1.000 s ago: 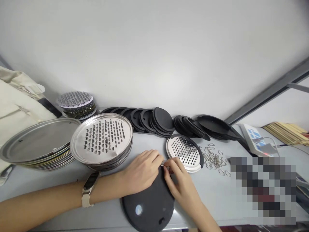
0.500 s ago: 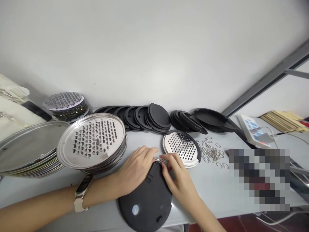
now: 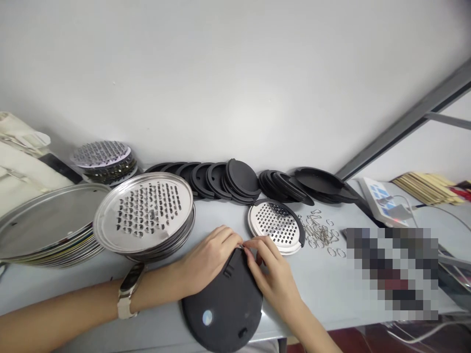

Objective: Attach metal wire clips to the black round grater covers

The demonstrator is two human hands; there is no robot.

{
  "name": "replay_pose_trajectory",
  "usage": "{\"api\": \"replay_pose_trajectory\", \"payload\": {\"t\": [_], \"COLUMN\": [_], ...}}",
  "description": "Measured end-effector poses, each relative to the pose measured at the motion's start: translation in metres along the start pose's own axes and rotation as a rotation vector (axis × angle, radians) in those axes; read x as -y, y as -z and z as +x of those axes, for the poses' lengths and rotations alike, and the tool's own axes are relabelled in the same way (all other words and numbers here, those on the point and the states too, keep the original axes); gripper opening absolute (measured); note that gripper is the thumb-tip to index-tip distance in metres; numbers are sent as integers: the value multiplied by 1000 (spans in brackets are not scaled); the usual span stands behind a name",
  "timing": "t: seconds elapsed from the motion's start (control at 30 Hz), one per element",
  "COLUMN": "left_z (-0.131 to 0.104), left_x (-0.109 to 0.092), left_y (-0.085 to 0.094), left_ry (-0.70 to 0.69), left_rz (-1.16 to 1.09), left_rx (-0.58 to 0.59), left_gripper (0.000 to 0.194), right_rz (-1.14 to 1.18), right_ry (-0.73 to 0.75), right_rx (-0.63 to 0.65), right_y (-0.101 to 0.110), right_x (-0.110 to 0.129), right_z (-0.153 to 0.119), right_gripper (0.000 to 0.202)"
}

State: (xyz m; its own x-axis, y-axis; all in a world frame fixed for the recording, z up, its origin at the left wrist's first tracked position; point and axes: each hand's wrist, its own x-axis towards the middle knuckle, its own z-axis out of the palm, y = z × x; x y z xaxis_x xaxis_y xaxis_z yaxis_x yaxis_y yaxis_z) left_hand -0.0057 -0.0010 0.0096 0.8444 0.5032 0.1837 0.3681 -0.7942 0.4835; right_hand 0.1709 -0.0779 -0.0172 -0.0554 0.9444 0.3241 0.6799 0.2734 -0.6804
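Observation:
A round black plastic disc (image 3: 224, 304) lies on the table before me, with a round light sticker and small slots on its face. At its far edge I pinch a small metal ring (image 3: 241, 246), mostly covered by my fingers. My left hand (image 3: 211, 260) reaches across the disc's upper left side, its fingertips closed on the ring. From the other side, my right hand (image 3: 272, 274) has thumb and forefinger closed on the same ring, and its palm lies over the disc's right edge. Just beyond sits a round metal grater (image 3: 275, 225) with a black rim piece.
At left stand stacked round grater plates (image 3: 143, 215), larger metal discs (image 3: 47, 225) and another grater stack (image 3: 103, 154). Black discs (image 3: 243, 179) line the wall. Loose metal rings and clips (image 3: 322, 233) lie at right, near a power strip (image 3: 382, 201) and a pixelated area.
My left fingertips have moved right and closed up to my right fingertips, so the ring shows less. The view has shifted slightly; the disc stays in place.

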Motion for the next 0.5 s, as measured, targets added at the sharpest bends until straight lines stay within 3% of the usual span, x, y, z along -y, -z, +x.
{"api": "replay_pose_trajectory", "payload": {"t": [0.27, 0.4, 0.5], "left_z": [-1, 0, 0], "left_x": [-5, -7, -5], "left_y": [8, 11, 9], "left_ry": [-26, -17, -23], "left_rz": [76, 56, 7], "left_rx": [14, 71, 49], "left_gripper": [27, 25, 24], "right_rz": [-81, -131, -150], "right_ry": [37, 20, -6], "right_rx": [-1, -48, -79], "right_y": [-2, -4, -7], "right_x": [-2, 8, 15], "right_z": [-5, -13, -18], "right_gripper": [14, 17, 22]}}
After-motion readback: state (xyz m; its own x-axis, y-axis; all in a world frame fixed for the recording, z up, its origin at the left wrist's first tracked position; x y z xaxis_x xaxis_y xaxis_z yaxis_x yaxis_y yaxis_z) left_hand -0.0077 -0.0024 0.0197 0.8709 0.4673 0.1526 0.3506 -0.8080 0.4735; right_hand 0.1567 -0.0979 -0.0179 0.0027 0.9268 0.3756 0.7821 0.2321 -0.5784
